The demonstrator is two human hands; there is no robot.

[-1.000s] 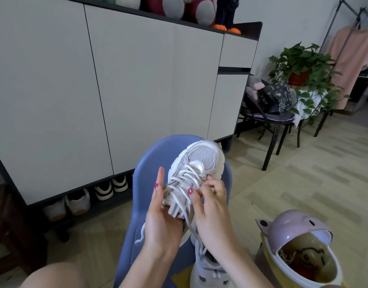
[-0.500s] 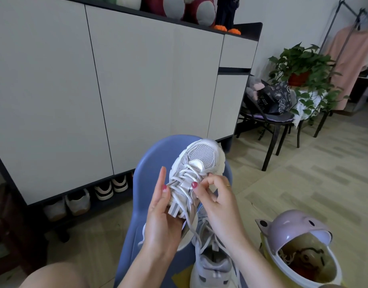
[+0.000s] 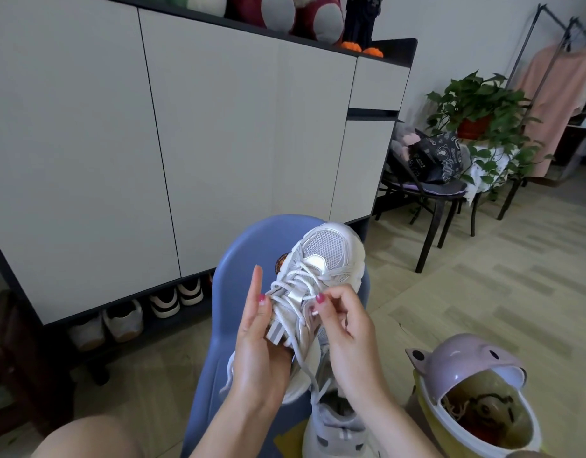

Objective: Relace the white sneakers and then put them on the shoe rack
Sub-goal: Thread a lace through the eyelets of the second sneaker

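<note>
One tall cabinet (image 3: 219, 143) is seen behind, with four shoes (image 3: 136, 312) counted on its open bottom shelf, dim and partly cut off by the frame above them. One blue chair (image 3: 252, 246) is partly covered. Two white sneakers are counted: one sneaker (image 3: 321, 269), mesh-toed with grey panels, is held up over the chair, toe away; the second sneaker (image 3: 338, 431) lies below, mostly hidden by the wrists. The held sneaker is cradled by the left hand (image 3: 258, 345), forefinger straight. A lace (image 3: 305, 297) is pinched by the right hand (image 3: 344, 322), its fingers (image 3: 321, 300) curled.
</note>
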